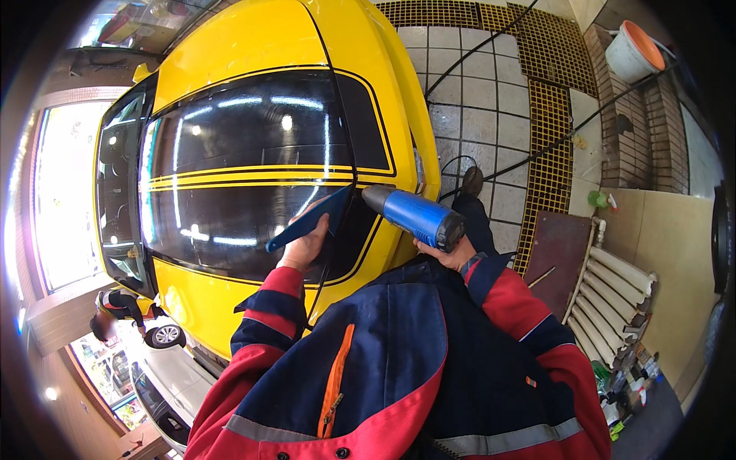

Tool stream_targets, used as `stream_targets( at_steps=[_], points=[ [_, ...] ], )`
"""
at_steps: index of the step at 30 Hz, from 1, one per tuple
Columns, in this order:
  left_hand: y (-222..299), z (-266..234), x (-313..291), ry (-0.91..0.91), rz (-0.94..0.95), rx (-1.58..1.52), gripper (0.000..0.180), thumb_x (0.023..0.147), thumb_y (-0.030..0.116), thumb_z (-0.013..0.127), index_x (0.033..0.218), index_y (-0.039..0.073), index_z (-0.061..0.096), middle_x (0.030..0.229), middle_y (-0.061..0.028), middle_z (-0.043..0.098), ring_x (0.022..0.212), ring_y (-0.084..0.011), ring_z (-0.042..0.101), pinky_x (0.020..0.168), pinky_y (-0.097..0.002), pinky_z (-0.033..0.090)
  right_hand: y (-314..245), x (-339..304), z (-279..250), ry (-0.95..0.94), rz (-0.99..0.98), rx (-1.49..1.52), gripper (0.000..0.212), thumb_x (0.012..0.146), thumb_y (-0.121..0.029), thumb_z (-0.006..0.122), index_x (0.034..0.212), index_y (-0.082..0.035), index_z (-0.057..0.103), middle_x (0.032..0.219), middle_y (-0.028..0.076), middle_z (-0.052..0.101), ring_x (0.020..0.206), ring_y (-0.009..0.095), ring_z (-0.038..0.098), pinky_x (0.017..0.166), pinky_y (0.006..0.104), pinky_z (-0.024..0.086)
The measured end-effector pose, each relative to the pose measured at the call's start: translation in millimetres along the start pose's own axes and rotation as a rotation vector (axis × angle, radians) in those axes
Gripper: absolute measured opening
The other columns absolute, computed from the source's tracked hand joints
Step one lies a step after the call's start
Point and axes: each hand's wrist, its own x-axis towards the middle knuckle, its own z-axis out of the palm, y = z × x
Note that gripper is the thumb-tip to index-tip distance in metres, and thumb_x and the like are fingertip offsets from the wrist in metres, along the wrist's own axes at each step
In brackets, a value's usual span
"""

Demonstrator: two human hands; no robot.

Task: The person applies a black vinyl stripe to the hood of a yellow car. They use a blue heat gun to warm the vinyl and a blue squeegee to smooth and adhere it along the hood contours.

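Observation:
A yellow car's hood (261, 34) spreads before me, with glossy black panels (253, 123) edged by thin yellow stripes. My left hand (305, 247) is closed around a blue squeegee (310, 221), whose edge lies along the black panel near the hood's front seam. In my right hand (458, 253) is a blue heat gun (418, 216) with a dark nozzle. That nozzle points left at the black surface, close to the squeegee's tip. The gun's handle is largely hidden behind its body and my fingers.
A black hose (529, 159) crosses the tiled floor and yellow grating (550, 176) on the right. Beyond stand an orange-lined bucket (635, 52) and a white radiator (613, 295). At lower left, another person (123, 305) bends beside the yellow car, near a silver car (172, 368).

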Motion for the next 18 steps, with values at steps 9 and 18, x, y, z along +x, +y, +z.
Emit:
stream_targets(
  at_steps=[9, 18],
  points=[
    [26, 38, -3, 0.083, 0.298, 0.357, 0.038, 0.099, 0.006, 0.065, 0.137, 0.004, 0.064, 0.118, -0.0239, 0.074, 0.112, -0.047, 0.071, 0.11, -0.0572, 0.053, -22, -8, -5, 0.034, 0.032, -0.063, 0.069, 0.087, -0.036, 0.091, 0.142, -0.004, 0.063, 0.135, 0.016, 0.072, 0.125, 0.028, 0.07, 0.11, 0.0407, 0.055],
    [8, -54, -23, 0.314, 0.17, 0.559, 0.07, 0.09, 0.0, 0.069, 0.157, 0.012, 0.053, 0.139, -0.0218, 0.064, 0.125, -0.0444, 0.065, 0.102, -0.0495, 0.057, -5, 0, -4, 0.032, 0.012, 0.073, 0.071, 0.085, -0.036, 0.092, 0.142, -0.004, 0.062, 0.134, 0.016, 0.073, 0.126, 0.028, 0.07, 0.109, 0.0411, 0.056]
  ],
)
